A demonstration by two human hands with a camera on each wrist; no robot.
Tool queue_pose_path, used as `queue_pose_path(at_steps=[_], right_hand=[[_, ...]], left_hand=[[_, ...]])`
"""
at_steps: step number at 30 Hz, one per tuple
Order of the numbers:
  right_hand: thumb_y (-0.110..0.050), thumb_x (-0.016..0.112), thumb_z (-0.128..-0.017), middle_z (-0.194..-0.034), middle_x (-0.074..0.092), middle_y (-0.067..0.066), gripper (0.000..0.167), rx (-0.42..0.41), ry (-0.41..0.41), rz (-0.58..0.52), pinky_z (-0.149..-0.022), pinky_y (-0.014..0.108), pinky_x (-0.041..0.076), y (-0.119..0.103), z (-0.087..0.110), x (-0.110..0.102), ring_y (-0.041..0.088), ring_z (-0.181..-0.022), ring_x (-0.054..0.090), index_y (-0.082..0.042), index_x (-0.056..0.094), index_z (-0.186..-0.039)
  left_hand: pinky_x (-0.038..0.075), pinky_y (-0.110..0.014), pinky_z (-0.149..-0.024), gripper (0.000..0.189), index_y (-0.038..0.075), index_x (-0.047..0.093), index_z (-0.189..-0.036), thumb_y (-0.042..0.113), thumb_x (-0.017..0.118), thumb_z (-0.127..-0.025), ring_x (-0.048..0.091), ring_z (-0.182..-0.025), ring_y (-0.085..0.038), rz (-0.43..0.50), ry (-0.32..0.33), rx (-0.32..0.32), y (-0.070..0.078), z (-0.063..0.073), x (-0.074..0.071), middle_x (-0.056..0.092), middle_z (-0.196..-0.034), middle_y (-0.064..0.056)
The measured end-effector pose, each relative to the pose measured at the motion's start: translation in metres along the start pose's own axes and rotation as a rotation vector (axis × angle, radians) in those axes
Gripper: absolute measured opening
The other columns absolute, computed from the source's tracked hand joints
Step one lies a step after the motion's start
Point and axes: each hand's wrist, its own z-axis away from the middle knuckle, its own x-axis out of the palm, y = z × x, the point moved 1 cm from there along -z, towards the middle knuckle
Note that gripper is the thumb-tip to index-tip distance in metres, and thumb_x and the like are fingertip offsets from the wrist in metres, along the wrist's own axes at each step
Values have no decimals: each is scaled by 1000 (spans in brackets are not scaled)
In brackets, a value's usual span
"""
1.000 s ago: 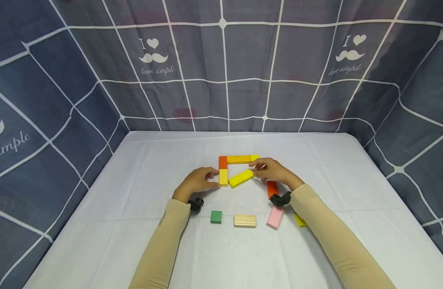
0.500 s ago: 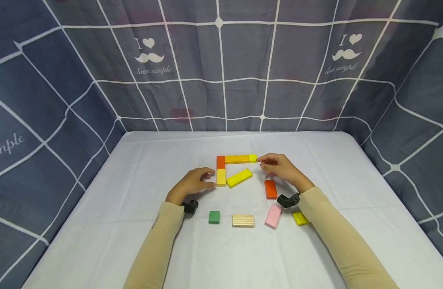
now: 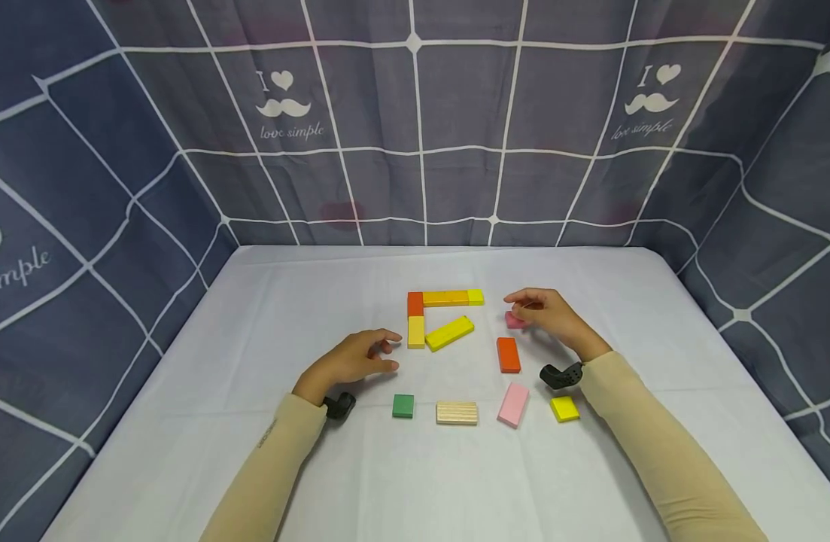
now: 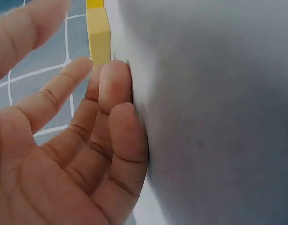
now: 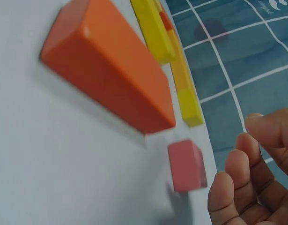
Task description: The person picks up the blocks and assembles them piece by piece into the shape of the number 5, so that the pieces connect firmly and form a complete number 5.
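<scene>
My right hand (image 3: 555, 320) hovers with loosely bent fingers over a small pink block (image 3: 515, 321). In the right wrist view that pink block (image 5: 187, 166) stands on the table, apart from the fingertips. My left hand (image 3: 350, 357) is relaxed beside a light yellow block (image 3: 416, 333), thumb and fingers spread with nothing between them. An orange-red block (image 3: 415, 304) joins this one to a long amber bar (image 3: 445, 299), which ends in a small bright yellow block (image 3: 476, 297). Inside that corner a yellow bar (image 3: 450, 333) lies slanted.
An orange block (image 3: 508, 355) lies right of the slanted bar. Nearer me are a green block (image 3: 402, 406), a ridged wooden block (image 3: 457, 412), a larger pink block (image 3: 512, 405) and a yellow block (image 3: 564, 409). A checked curtain (image 3: 455, 188) surrounds the white table.
My right hand has drawn rightward from the slanted bar and the small yellow block, bringing the small pink block into sight. My left hand has pulled back toward me and left.
</scene>
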Motion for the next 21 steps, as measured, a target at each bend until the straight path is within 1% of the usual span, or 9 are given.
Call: queue_pose_path(at_steps=[3, 6, 9, 13, 17, 21], right_hand=[[-1, 65, -105, -110, 70, 17, 37, 9, -9, 7, -76, 27, 58, 5, 1, -6, 18, -85, 65, 14, 61, -139], [1, 66, -103, -109, 67, 15, 38, 26, -11, 31, -73, 26, 56, 11, 1, -11, 19, -84, 63, 13, 61, -139], [1, 67, -102, -111, 65, 15, 40, 50, -16, 64, -72, 24, 55, 15, 1, -14, 20, -87, 60, 12, 61, -140], [3, 69, -100, -114, 63, 19, 41, 60, -33, 89, -74, 23, 55, 18, 2, -17, 21, -92, 58, 13, 61, -139], [5, 70, -98, -114, 64, 21, 43, 57, -50, 101, -76, 21, 56, 19, 2, -18, 19, -92, 57, 15, 60, -138], [4, 71, -97, -113, 65, 19, 44, 78, -54, 121, -76, 20, 55, 19, 0, -18, 20, -93, 57, 15, 61, -138]], left_hand=[[49, -33, -86, 52, 8, 65, -145, 22, 82, -98, 56, -95, -18, 10, -33, 11, 1, 5, 1, 67, -118, -4], [49, -32, -87, 54, 10, 63, -148, 24, 82, -99, 58, -94, -15, 22, -71, 10, 1, 10, 1, 67, -120, -3], [51, -32, -88, 57, 9, 62, -149, 24, 83, -98, 60, -94, -15, 48, -108, 30, 2, 13, 3, 68, -122, -4], [53, -31, -88, 58, 7, 63, -147, 20, 86, -94, 62, -95, -16, 87, -153, 74, 3, 17, 7, 68, -121, -5], [52, -29, -89, 56, 9, 69, -138, 17, 91, -89, 60, -97, -15, 66, -174, 113, 2, 20, 10, 68, -117, 1], [50, -29, -90, 45, 12, 75, -124, 16, 96, -84, 59, -95, -14, 32, -171, 125, 2, 21, 13, 70, -114, 8]])
